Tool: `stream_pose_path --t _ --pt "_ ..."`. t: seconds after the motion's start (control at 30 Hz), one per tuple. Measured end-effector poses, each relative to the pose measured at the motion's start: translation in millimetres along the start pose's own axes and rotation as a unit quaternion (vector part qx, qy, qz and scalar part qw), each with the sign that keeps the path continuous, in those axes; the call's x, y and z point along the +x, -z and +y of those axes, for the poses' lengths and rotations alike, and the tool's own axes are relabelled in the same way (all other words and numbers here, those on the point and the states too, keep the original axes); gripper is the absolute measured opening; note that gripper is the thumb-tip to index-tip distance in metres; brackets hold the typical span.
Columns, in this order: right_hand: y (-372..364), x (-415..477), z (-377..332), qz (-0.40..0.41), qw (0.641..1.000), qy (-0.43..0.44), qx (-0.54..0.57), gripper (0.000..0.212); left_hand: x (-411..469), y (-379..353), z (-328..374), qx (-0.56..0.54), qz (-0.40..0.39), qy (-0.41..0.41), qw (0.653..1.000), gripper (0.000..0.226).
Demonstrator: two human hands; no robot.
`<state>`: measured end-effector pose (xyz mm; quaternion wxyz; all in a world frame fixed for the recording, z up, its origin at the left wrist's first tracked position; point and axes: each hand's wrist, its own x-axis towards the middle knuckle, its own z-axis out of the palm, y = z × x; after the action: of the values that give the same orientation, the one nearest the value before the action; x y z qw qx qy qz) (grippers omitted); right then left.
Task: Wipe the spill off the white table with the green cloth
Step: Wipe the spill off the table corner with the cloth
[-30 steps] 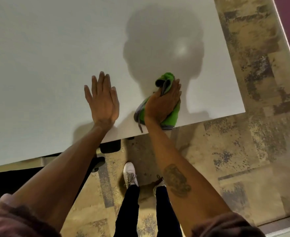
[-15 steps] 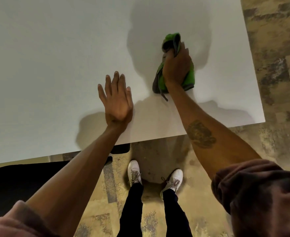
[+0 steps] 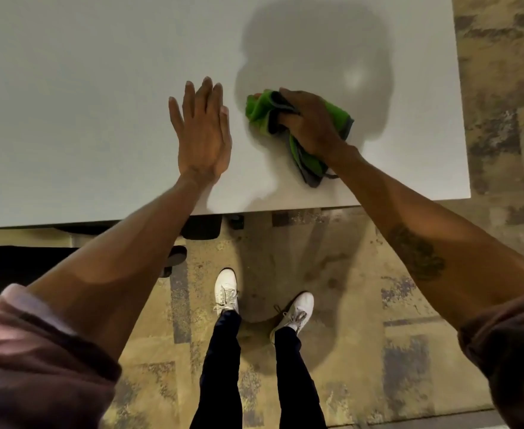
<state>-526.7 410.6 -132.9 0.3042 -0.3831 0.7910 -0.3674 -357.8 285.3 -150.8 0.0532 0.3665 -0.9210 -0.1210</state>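
The white table [image 3: 84, 97] fills the upper part of the view, its near edge running across the middle. A bunched green cloth [image 3: 262, 111] with a grey edge lies on it near the right corner. My right hand [image 3: 308, 123] presses down on the cloth and grips its folds. Just left of the cloth, my left hand [image 3: 203, 134] rests flat on the tabletop, fingers straight and together, holding nothing. No spill is plainly visible; shadow covers the surface around the cloth.
The table's right edge [image 3: 458, 103] ends close to the cloth, with patterned carpet [image 3: 502, 88] beyond. My feet in white shoes [image 3: 226, 291] stand on the carpet below the near edge. A dark object [image 3: 200, 227] sits under the table.
My right hand has drawn the cloth back toward me and leftward, closer to my left hand. The left hand stays flat in about the same place.
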Motion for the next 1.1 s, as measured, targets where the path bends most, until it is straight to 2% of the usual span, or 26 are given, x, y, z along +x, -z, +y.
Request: stream_pose_path --t 0.23,0.5,0.67,0.83,0.93,1.1 --pt "-23.1 -71.4 -8.0 -0.075 0.996 0.05 -0.028 0.045 -3.3 3.4 0.3 -0.043 0.013 -0.004 0.999 0.05" --pt "-35.9 -110.8 -8.2 -0.168 0.975 0.127 -0.078 0.05 -5.9 8.3 2.5 -0.057 0.018 -0.001 0.998 0.048" --pt "-39.5 -113.1 -5.5 -0.203 0.941 0.241 -0.121 0.047 -3.6 8.0 3.1 -0.042 0.02 -0.002 0.999 0.046" --pt "-45.7 -111.6 5.6 -0.162 0.893 0.356 -0.222 0.048 -3.8 5.1 4.0 -0.03 0.032 -0.004 0.999 0.045" --pt "-50.3 -114.4 7.7 -0.158 0.863 0.351 -0.329 0.066 -3.1 4.9 4.5 -0.031 0.038 -0.003 0.999 0.045" --pt "-59.4 -122.5 9.3 -0.12 0.854 0.356 -0.359 0.075 -4.4 5.5 5.5 -0.037 0.043 -0.001 0.998 0.044"
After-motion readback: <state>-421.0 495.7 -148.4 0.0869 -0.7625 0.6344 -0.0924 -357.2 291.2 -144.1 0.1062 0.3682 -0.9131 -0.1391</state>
